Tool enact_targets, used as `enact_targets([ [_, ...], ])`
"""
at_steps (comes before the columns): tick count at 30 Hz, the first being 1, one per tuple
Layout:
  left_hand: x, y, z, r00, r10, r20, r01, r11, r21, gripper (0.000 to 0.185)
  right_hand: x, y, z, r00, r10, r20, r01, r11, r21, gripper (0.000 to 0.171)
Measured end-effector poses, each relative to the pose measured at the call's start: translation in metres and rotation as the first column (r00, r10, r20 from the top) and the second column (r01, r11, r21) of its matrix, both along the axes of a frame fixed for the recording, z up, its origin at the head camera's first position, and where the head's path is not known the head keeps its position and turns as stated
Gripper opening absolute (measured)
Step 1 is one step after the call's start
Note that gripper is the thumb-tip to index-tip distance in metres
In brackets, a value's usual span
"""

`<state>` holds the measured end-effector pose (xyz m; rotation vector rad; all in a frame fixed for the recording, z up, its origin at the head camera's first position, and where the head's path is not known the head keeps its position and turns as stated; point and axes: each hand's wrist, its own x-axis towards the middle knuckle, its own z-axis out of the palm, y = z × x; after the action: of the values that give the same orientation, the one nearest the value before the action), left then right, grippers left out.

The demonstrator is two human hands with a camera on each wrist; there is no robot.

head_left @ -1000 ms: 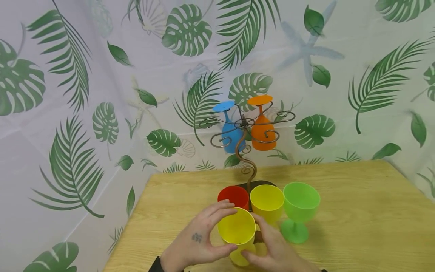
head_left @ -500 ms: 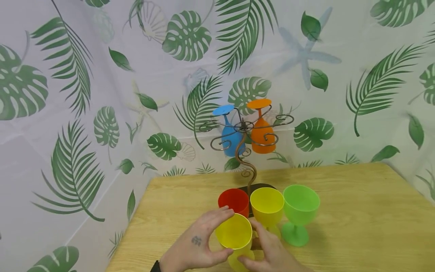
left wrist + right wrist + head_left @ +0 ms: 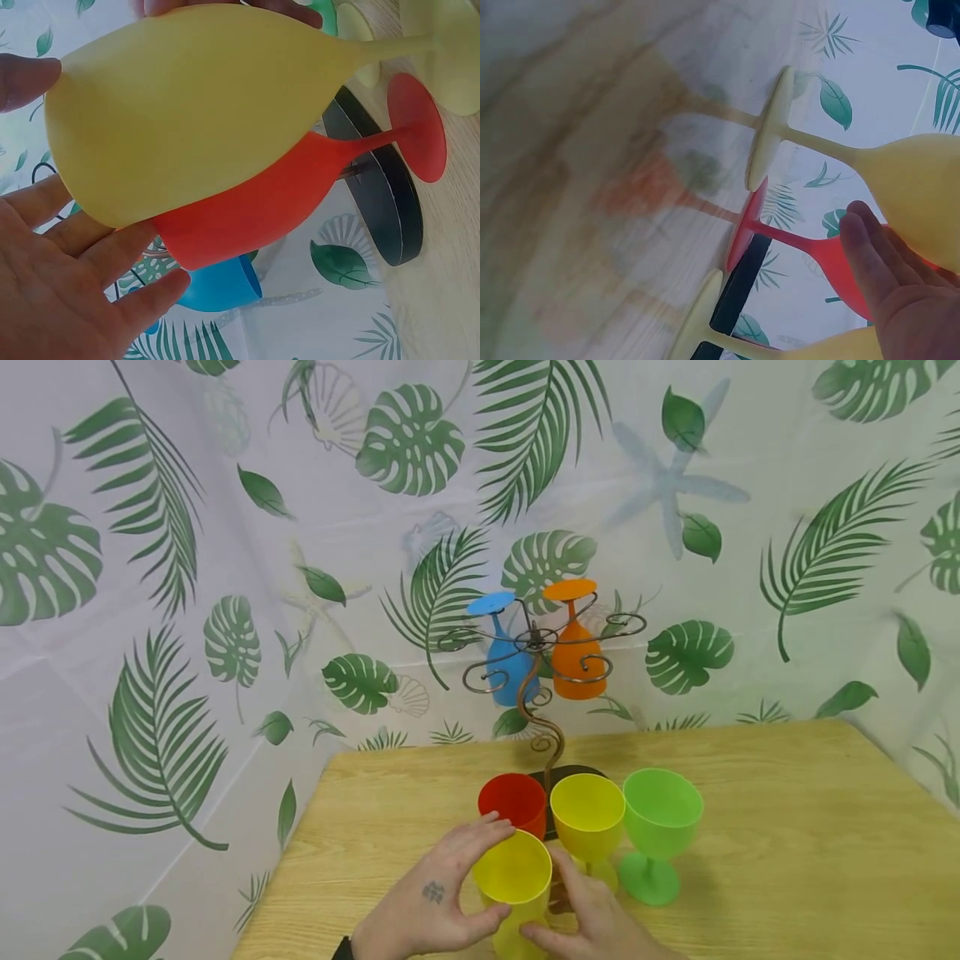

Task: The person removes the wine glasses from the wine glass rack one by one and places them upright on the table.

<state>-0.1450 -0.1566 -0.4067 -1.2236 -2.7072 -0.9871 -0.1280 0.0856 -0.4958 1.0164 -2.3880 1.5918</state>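
Both hands cup the bowl of a yellow goblet [image 3: 513, 870] at the table's near edge. My left hand [image 3: 450, 893] wraps it from the left, thumb in front and fingers behind the rim. My right hand [image 3: 581, 914] holds its right side and lower bowl. Their arms hide the goblet's foot in the head view. In the left wrist view my left hand's [image 3: 67, 262] fingers lie under the yellow goblet [image 3: 202, 112]. In the right wrist view my right hand's fingers [image 3: 874, 274] lie against the same yellow goblet [image 3: 919, 184].
Behind the held one, a red goblet [image 3: 513, 799], a second yellow goblet [image 3: 587, 814] and a green goblet [image 3: 662, 814] stand upright. A curly metal rack [image 3: 545, 727] on a dark base holds a blue goblet [image 3: 504, 675] and an orange goblet [image 3: 579, 667] upside down. The wooden table [image 3: 787, 827] is backed by a leaf-print curtain.
Both hands and the front yellow goblet have shifted slightly left and toward me. The grip looks the same, and the other goblets have not moved.
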Motion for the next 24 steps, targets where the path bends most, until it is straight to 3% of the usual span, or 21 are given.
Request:
enact_targets([
  [7, 0.000, 0.002, 0.000, 1.000, 0.001, -0.004, -0.001, 1.000, -0.003, 0.068, -0.001, 0.005, 0.006, 0.998, -0.005, 0.065, 0.000, 0.996, 0.090, 0.072],
  [12, 0.003, 0.001, 0.005, 1.000, -0.010, 0.006, 0.010, 1.000, 0.016, 0.067, 0.006, 0.023, 0.028, 0.988, -0.027, 0.152, 0.005, 0.990, 0.143, 0.067],
  [20, -0.002, 0.001, 0.017, 0.997, -0.039, -0.062, 0.044, 0.996, 0.082, 0.065, 0.018, 0.061, 0.073, 0.994, -0.104, -0.031, 0.107, 0.982, 0.156, 0.048],
  [24, -0.007, 0.003, 0.020, 0.994, -0.061, -0.090, 0.070, 0.993, 0.096, 0.065, 0.019, 0.076, 0.083, 0.974, -0.162, -0.160, 0.187, 0.971, 0.150, 0.044],
])
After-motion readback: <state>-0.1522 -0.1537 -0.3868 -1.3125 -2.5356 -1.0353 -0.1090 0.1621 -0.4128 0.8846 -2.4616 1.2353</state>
